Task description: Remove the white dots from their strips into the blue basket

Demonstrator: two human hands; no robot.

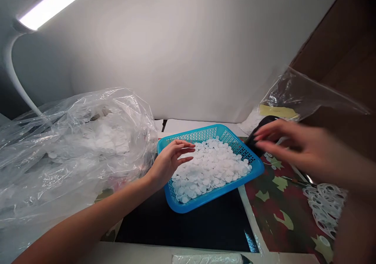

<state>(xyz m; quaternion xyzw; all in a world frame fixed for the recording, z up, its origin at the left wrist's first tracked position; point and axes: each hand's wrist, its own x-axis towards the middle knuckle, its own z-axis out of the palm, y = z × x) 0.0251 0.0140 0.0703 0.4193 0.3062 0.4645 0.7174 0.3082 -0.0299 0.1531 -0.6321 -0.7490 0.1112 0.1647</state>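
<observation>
A blue plastic mesh basket [202, 134] stands in the middle, heaped with small white discs [210, 170]. My left hand [172, 162] is over the basket's left side with its fingers apart, just above the discs and holding nothing. My right hand [289, 148] is motion-blurred at the basket's right corner. Its fingers are at a black object [255, 137], partly hidden behind them. Whether that hand grips the object is not clear.
A large transparent plastic bag [88, 146] with white discs inside lies to the left. Another transparent bag [308, 95] is at the right. A black mat [182, 225], camouflage-patterned cloth [282, 213], a punched white lattice sheet [324, 205] and a metal-bladed tool [296, 181] lie nearby.
</observation>
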